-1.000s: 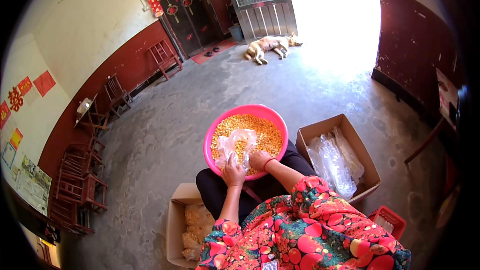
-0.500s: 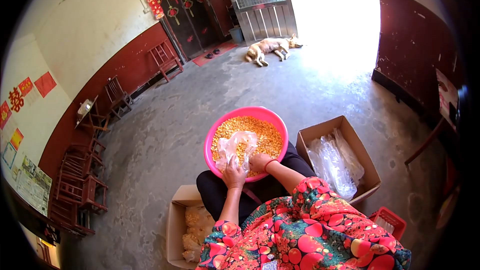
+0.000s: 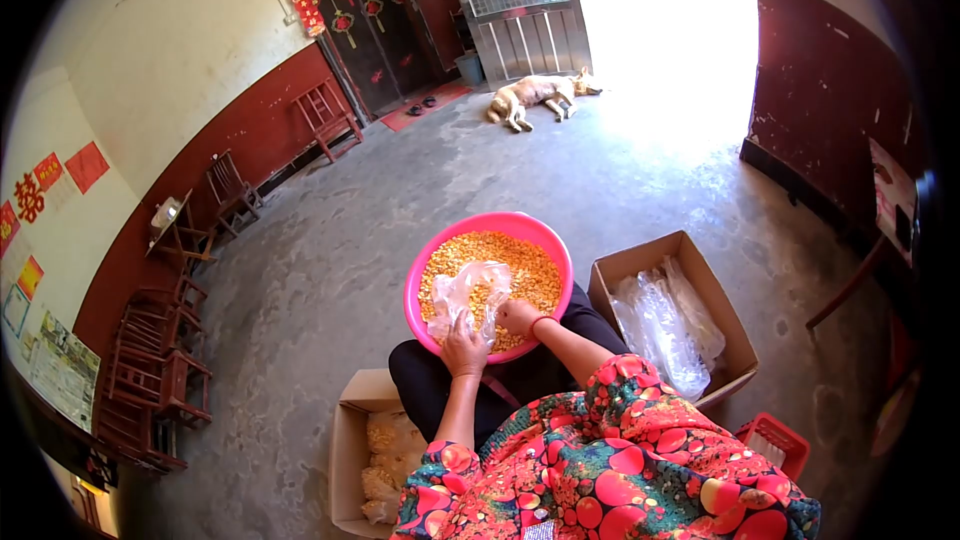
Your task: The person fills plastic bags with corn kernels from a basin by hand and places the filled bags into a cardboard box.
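A pink basin (image 3: 413,302) full of yellow-orange corn kernels (image 3: 535,275) rests on my lap. Over the kernels lies a clear plastic bag (image 3: 458,292), its mouth spread wide. My left hand (image 3: 464,348) is closed on the near edge of this bag, at the basin's near rim. Beside it on the right, my right hand (image 3: 517,317), with a red cord on the wrist, is at the bag's right edge. Its fingertips are partly hidden, and what they hold is too small to make out.
At the right is a cardboard box (image 3: 735,340) of clear plastic bags (image 3: 665,335). Another box (image 3: 348,465) at lower left holds filled bags (image 3: 385,460). A red basket (image 3: 775,440) stands at lower right. A dog (image 3: 535,98) lies by the doorway; wooden chairs (image 3: 165,365) line the left wall.
The whole view has shifted slightly. Both hands stay at the bag over the basin, with only small finger movements.
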Demonstrator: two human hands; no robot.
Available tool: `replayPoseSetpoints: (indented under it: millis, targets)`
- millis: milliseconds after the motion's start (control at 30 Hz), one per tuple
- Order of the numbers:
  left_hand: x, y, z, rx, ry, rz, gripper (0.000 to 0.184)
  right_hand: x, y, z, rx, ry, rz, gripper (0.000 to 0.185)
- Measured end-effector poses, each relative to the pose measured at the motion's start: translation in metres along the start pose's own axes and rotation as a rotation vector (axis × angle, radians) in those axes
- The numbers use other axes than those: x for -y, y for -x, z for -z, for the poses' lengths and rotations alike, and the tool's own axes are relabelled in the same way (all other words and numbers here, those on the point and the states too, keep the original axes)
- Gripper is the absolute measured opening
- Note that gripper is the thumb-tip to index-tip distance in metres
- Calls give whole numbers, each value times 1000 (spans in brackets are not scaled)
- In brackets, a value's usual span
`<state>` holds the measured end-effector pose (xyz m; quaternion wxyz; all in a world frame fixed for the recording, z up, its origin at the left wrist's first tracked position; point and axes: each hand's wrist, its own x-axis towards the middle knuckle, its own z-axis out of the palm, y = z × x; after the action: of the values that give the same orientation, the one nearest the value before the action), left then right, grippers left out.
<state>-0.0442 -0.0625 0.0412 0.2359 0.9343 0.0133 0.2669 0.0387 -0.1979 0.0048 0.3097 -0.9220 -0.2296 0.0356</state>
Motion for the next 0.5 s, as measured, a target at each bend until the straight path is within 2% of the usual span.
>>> replayPoseSetpoints:
  millis: [33,100,133,167,233,267,500]
  targets:
    - [0,0,0,-10,12,-3,44,-3,1,1,0,1,0,32]
    - [1,0,-1,-21,24,-5,45,-8,1,8,-58,-568,-260,28]
    - [1,0,-1,-5,41,14,44,5,8,24,-82,-692,-359,25]
    - [1,1,-1,11,58,33,43,2,5,24,-78,-690,-359,25]
    - [0,0,0,14,61,41,43,-3,3,24,-25,-1156,-441,21]
    - [-1,0,1,16,65,43,43,-3,2,23,-21,-1252,-488,19]
    - [0,0,0,-13,52,-9,42,2,6,25,109,-1113,-421,22]
